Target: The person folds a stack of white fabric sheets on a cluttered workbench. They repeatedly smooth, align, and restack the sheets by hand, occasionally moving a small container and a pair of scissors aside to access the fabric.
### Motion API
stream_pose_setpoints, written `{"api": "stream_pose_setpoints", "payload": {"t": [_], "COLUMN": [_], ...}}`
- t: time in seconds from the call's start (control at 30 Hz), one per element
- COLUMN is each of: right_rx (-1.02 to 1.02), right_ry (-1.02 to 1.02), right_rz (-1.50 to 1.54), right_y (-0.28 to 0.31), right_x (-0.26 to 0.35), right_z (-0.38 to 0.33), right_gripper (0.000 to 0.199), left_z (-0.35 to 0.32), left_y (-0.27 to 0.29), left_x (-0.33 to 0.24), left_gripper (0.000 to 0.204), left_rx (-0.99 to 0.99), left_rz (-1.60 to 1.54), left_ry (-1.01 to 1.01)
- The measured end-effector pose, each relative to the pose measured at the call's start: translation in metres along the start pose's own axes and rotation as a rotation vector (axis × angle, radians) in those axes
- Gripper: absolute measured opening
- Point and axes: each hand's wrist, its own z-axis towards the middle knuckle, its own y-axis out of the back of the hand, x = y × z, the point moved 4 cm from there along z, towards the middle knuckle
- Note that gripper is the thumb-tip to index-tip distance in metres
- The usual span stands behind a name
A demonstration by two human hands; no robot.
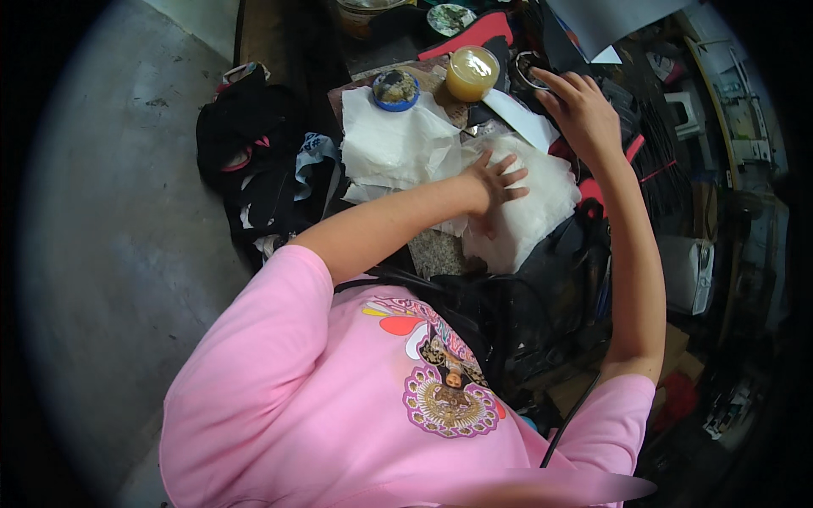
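My left hand [498, 184] lies with its fingers spread on a crumpled white sheet [529, 216], pressing on its upper left part. To the right, my right hand [583, 114] is raised over the cluttered far side of the work surface, fingers apart and slightly bent, with nothing visible in them. Its fingertips are near a dark round object with a pale rim [530, 69]. A clear cup of yellowish, glue-like stuff [472, 74] stands beyond the sheets. Left of the cup sits a blue lid [396, 91] with dark and tan residue. More white sheets [394, 144] lie below it.
A smooth white piece [522, 120] lies between the cup and the sheet. Beyond are a red, curved flat piece [470, 35] and a stained round lid [450, 19]. Black cloth items [246, 127] pile up at left. Dark strips [665, 165] are bundled at right.
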Motion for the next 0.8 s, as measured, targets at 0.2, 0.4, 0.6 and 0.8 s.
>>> {"api": "stream_pose_setpoints", "payload": {"t": [0.2, 0.4, 0.6, 0.8], "right_rx": [-0.033, -0.031, -0.047, -0.113], "right_ry": [0.130, 0.202, 0.134, 0.139], "right_rz": [-0.190, -0.269, -0.211, -0.045], "right_y": [-0.057, -0.061, -0.047, -0.014], "right_x": [0.029, 0.028, 0.022, 0.004], "right_z": [0.051, 0.058, 0.037, -0.011], "right_gripper": [0.039, 0.042, 0.039, 0.031], "left_z": [0.000, -0.001, 0.000, 0.004], "left_y": [0.001, 0.000, 0.001, -0.002], "left_x": [0.001, 0.000, 0.001, -0.002], "left_gripper": [0.121, 0.120, 0.120, 0.116], "left_rx": [0.014, -0.021, -0.028, -0.019], "left_rz": [-0.051, -0.082, -0.095, -0.021], "left_ry": [-0.017, -0.006, -0.010, 0.016]}}
